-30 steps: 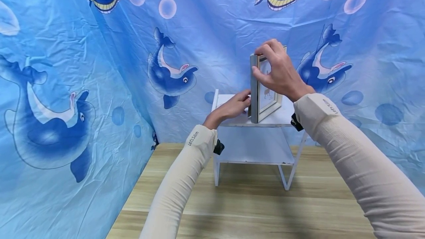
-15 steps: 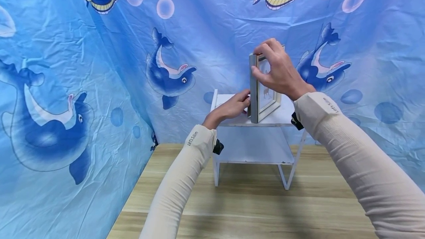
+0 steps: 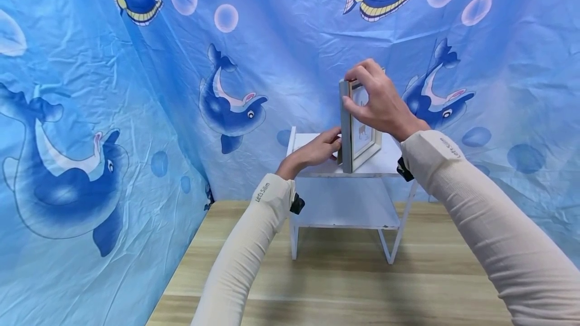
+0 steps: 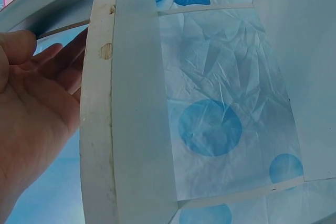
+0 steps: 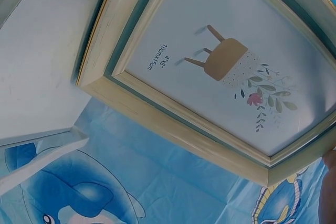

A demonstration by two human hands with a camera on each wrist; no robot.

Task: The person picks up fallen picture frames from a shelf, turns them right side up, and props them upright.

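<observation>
A cream picture frame (image 3: 362,157) stands upright on the white side table (image 3: 326,169), turned nearly edge-on in the head view. Behind its glass is a print (image 5: 226,66) of a brown stool with leaves and a pink flower. My right hand (image 3: 380,94) grips the frame at its top near corner, thumb on the side edge and fingers over the top. On the frame's back side, my left hand (image 3: 314,150) reaches in low. The left wrist view shows its thumb (image 4: 18,45) against the edge of a thin panel there, with the fingers behind, partly hidden.
The side table has a lower shelf (image 3: 346,202) and thin white legs (image 3: 294,243), on a wood-patterned floor (image 3: 335,286). A blue curtain (image 3: 290,64) printed with dolphins and fish hangs behind and along the left.
The head view has shifted slightly, so the scene sits a little lower. The frame shows a bit more edge-on than a second ago. Both hands keep their places on it.
</observation>
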